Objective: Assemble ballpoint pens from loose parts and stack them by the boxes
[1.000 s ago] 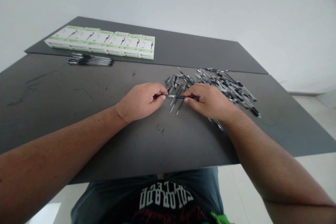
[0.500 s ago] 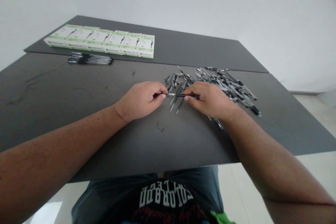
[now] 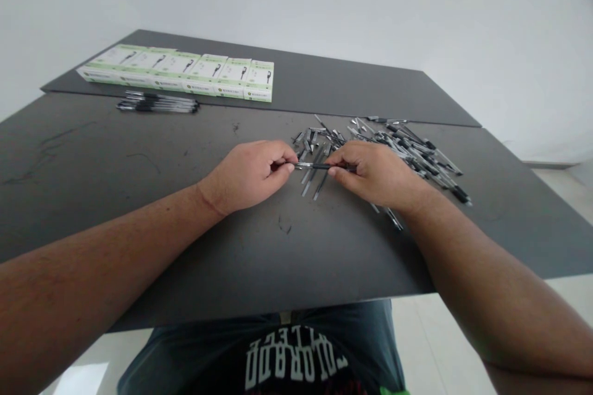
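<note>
Between my two hands a black and clear pen (image 3: 311, 166) lies level, just above the table. My left hand (image 3: 254, 174) pinches its left end between thumb and fingers. The thumb and fingertips of my right hand (image 3: 370, 174) are closed on the dark right part; fingers cover both ends. Beyond and under the pen lie loose clear pen parts and thin refills (image 3: 309, 180). Beside and behind my right hand spreads a pile of black and clear pens (image 3: 419, 157), partly hidden by that hand.
A row of several white and green boxes (image 3: 206, 74) stands at the back left of the dark grey table (image 3: 259, 259). In front of them lies a neat bundle of pens (image 3: 157, 102). One pen (image 3: 393, 218) lies near my right wrist. A wall rises behind.
Both hands keep their hold on the pen, almost in place. The view has shifted slightly. The pen's visible middle stretch looks much the same.
</note>
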Demonstrator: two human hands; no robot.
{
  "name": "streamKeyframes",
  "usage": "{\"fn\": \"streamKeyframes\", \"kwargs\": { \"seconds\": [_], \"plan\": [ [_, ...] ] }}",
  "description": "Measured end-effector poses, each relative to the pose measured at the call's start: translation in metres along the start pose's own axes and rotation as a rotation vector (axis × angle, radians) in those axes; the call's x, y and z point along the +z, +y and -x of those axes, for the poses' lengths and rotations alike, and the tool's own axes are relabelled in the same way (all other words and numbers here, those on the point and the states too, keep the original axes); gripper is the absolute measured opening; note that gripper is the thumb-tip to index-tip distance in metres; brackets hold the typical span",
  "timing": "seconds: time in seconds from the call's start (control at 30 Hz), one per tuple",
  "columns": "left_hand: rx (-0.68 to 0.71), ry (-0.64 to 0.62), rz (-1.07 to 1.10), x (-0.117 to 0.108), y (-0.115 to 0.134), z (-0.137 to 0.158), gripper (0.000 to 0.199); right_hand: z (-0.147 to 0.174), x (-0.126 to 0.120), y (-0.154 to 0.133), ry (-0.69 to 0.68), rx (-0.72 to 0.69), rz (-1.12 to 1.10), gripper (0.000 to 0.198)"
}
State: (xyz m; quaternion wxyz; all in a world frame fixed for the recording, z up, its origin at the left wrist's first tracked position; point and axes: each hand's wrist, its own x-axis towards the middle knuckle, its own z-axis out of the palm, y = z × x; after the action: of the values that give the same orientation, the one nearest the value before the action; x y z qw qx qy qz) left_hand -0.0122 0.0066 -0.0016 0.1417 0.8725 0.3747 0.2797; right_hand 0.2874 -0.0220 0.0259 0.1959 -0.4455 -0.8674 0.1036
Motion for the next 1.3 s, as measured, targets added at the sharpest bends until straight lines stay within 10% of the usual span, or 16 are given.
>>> {"fn": "streamKeyframes", "kwargs": {
  "seconds": [1.3],
  "plan": [
    [0.071,-0.026,0.054,0.0026,-0.0037,0.0005,0.030,0.0005,0.0005,-0.0006,-0.013,-0.058,0.000,0.021]
  ]
}}
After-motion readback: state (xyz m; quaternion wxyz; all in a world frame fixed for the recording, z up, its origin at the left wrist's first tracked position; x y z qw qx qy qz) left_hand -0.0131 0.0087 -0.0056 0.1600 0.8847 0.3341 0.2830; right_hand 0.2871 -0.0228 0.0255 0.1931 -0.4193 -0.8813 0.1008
